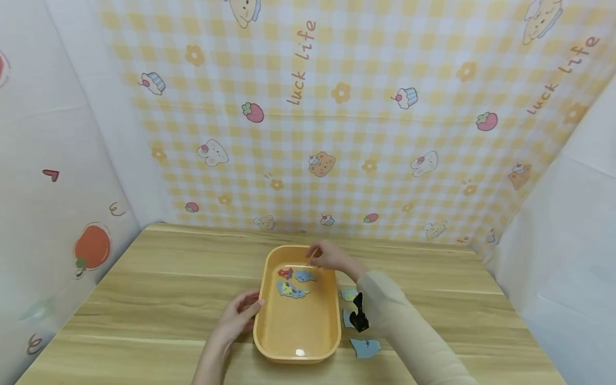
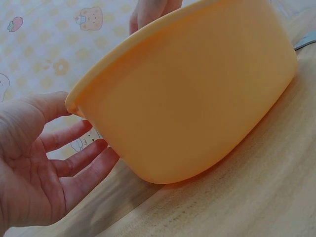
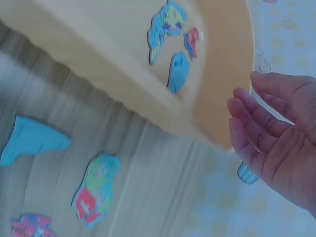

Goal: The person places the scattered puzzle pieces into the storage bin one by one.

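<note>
A yellow-orange plastic tub (image 1: 298,331) stands on the wooden table. My left hand (image 1: 239,314) is at its left side, fingers fairly straight and fingertips against the outer wall near the rim. Over the far right corner of the tub is my right hand (image 1: 328,254), its fingers loosely bent at the rim with nothing between them in the right wrist view. Inside the tub, toward its far end, lie flat irregular printed puzzle pieces: a red one (image 3: 191,42), a blue one (image 3: 178,72) and a blue-yellow one (image 3: 165,27).
Right of the tub, more puzzle pieces lie on the table: a plain blue one (image 3: 34,140), a green-and-red one (image 3: 96,190) and a pink patterned one (image 3: 32,226). A black wrist mount (image 1: 359,316) sits on the right sleeve. Behind the table hangs a yellow checked cloth (image 1: 366,133).
</note>
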Tool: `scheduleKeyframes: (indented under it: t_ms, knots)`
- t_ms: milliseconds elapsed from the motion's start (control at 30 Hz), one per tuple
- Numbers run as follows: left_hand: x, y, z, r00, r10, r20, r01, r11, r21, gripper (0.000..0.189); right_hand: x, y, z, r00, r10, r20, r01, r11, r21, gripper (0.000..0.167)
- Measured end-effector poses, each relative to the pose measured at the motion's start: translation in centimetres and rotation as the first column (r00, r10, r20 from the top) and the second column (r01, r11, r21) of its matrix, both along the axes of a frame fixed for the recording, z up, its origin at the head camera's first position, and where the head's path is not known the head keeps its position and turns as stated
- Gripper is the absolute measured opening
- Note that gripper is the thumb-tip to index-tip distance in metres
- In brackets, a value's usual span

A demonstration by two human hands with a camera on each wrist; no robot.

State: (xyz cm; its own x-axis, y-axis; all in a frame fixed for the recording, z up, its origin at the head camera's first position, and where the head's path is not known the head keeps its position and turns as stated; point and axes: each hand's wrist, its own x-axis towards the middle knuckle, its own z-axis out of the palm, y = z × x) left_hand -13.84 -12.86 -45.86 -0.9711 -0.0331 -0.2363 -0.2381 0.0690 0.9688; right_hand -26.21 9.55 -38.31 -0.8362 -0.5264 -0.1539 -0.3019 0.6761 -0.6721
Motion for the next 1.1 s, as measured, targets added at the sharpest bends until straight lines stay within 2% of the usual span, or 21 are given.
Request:
scheduleKeyframes:
  t_ms: [233, 600, 933, 1100]
  knots:
    - [-0.1, -0.2, 0.1, 1.000, -0.007, 0.005, 0.007, 1.000, -0.010, 0.045, -0.2, 1.9, 0.4, 0.998, -0.017, -0.062, 0.017, 1.000, -0.009, 0.021]
    - [-0.1, -0.2, 0.0, 1.000, -0.020, -0.006, 0.020, 0.999, -0.026, 0.045, 0.0, 4.4, 0.2, 0.996, -0.082, -0.045, 0.081, 0.996, -0.025, 0.021]
    - [-0.1, -0.1, 0.0, 1.000, -0.017, -0.004, 0.017, 1.000, -0.013, 0.045, 0.1, 6.3, -1.1, 0.996, -0.076, -0.044, 0.074, 0.996, -0.048, 0.019]
    - [0.0, -0.1, 0.1, 1.000, -0.011, 0.002, 0.011, 1.000, -0.007, 0.046, 0.4, 7.1, -1.7, 0.996, -0.065, -0.056, 0.064, 0.998, -0.025, 0.019]
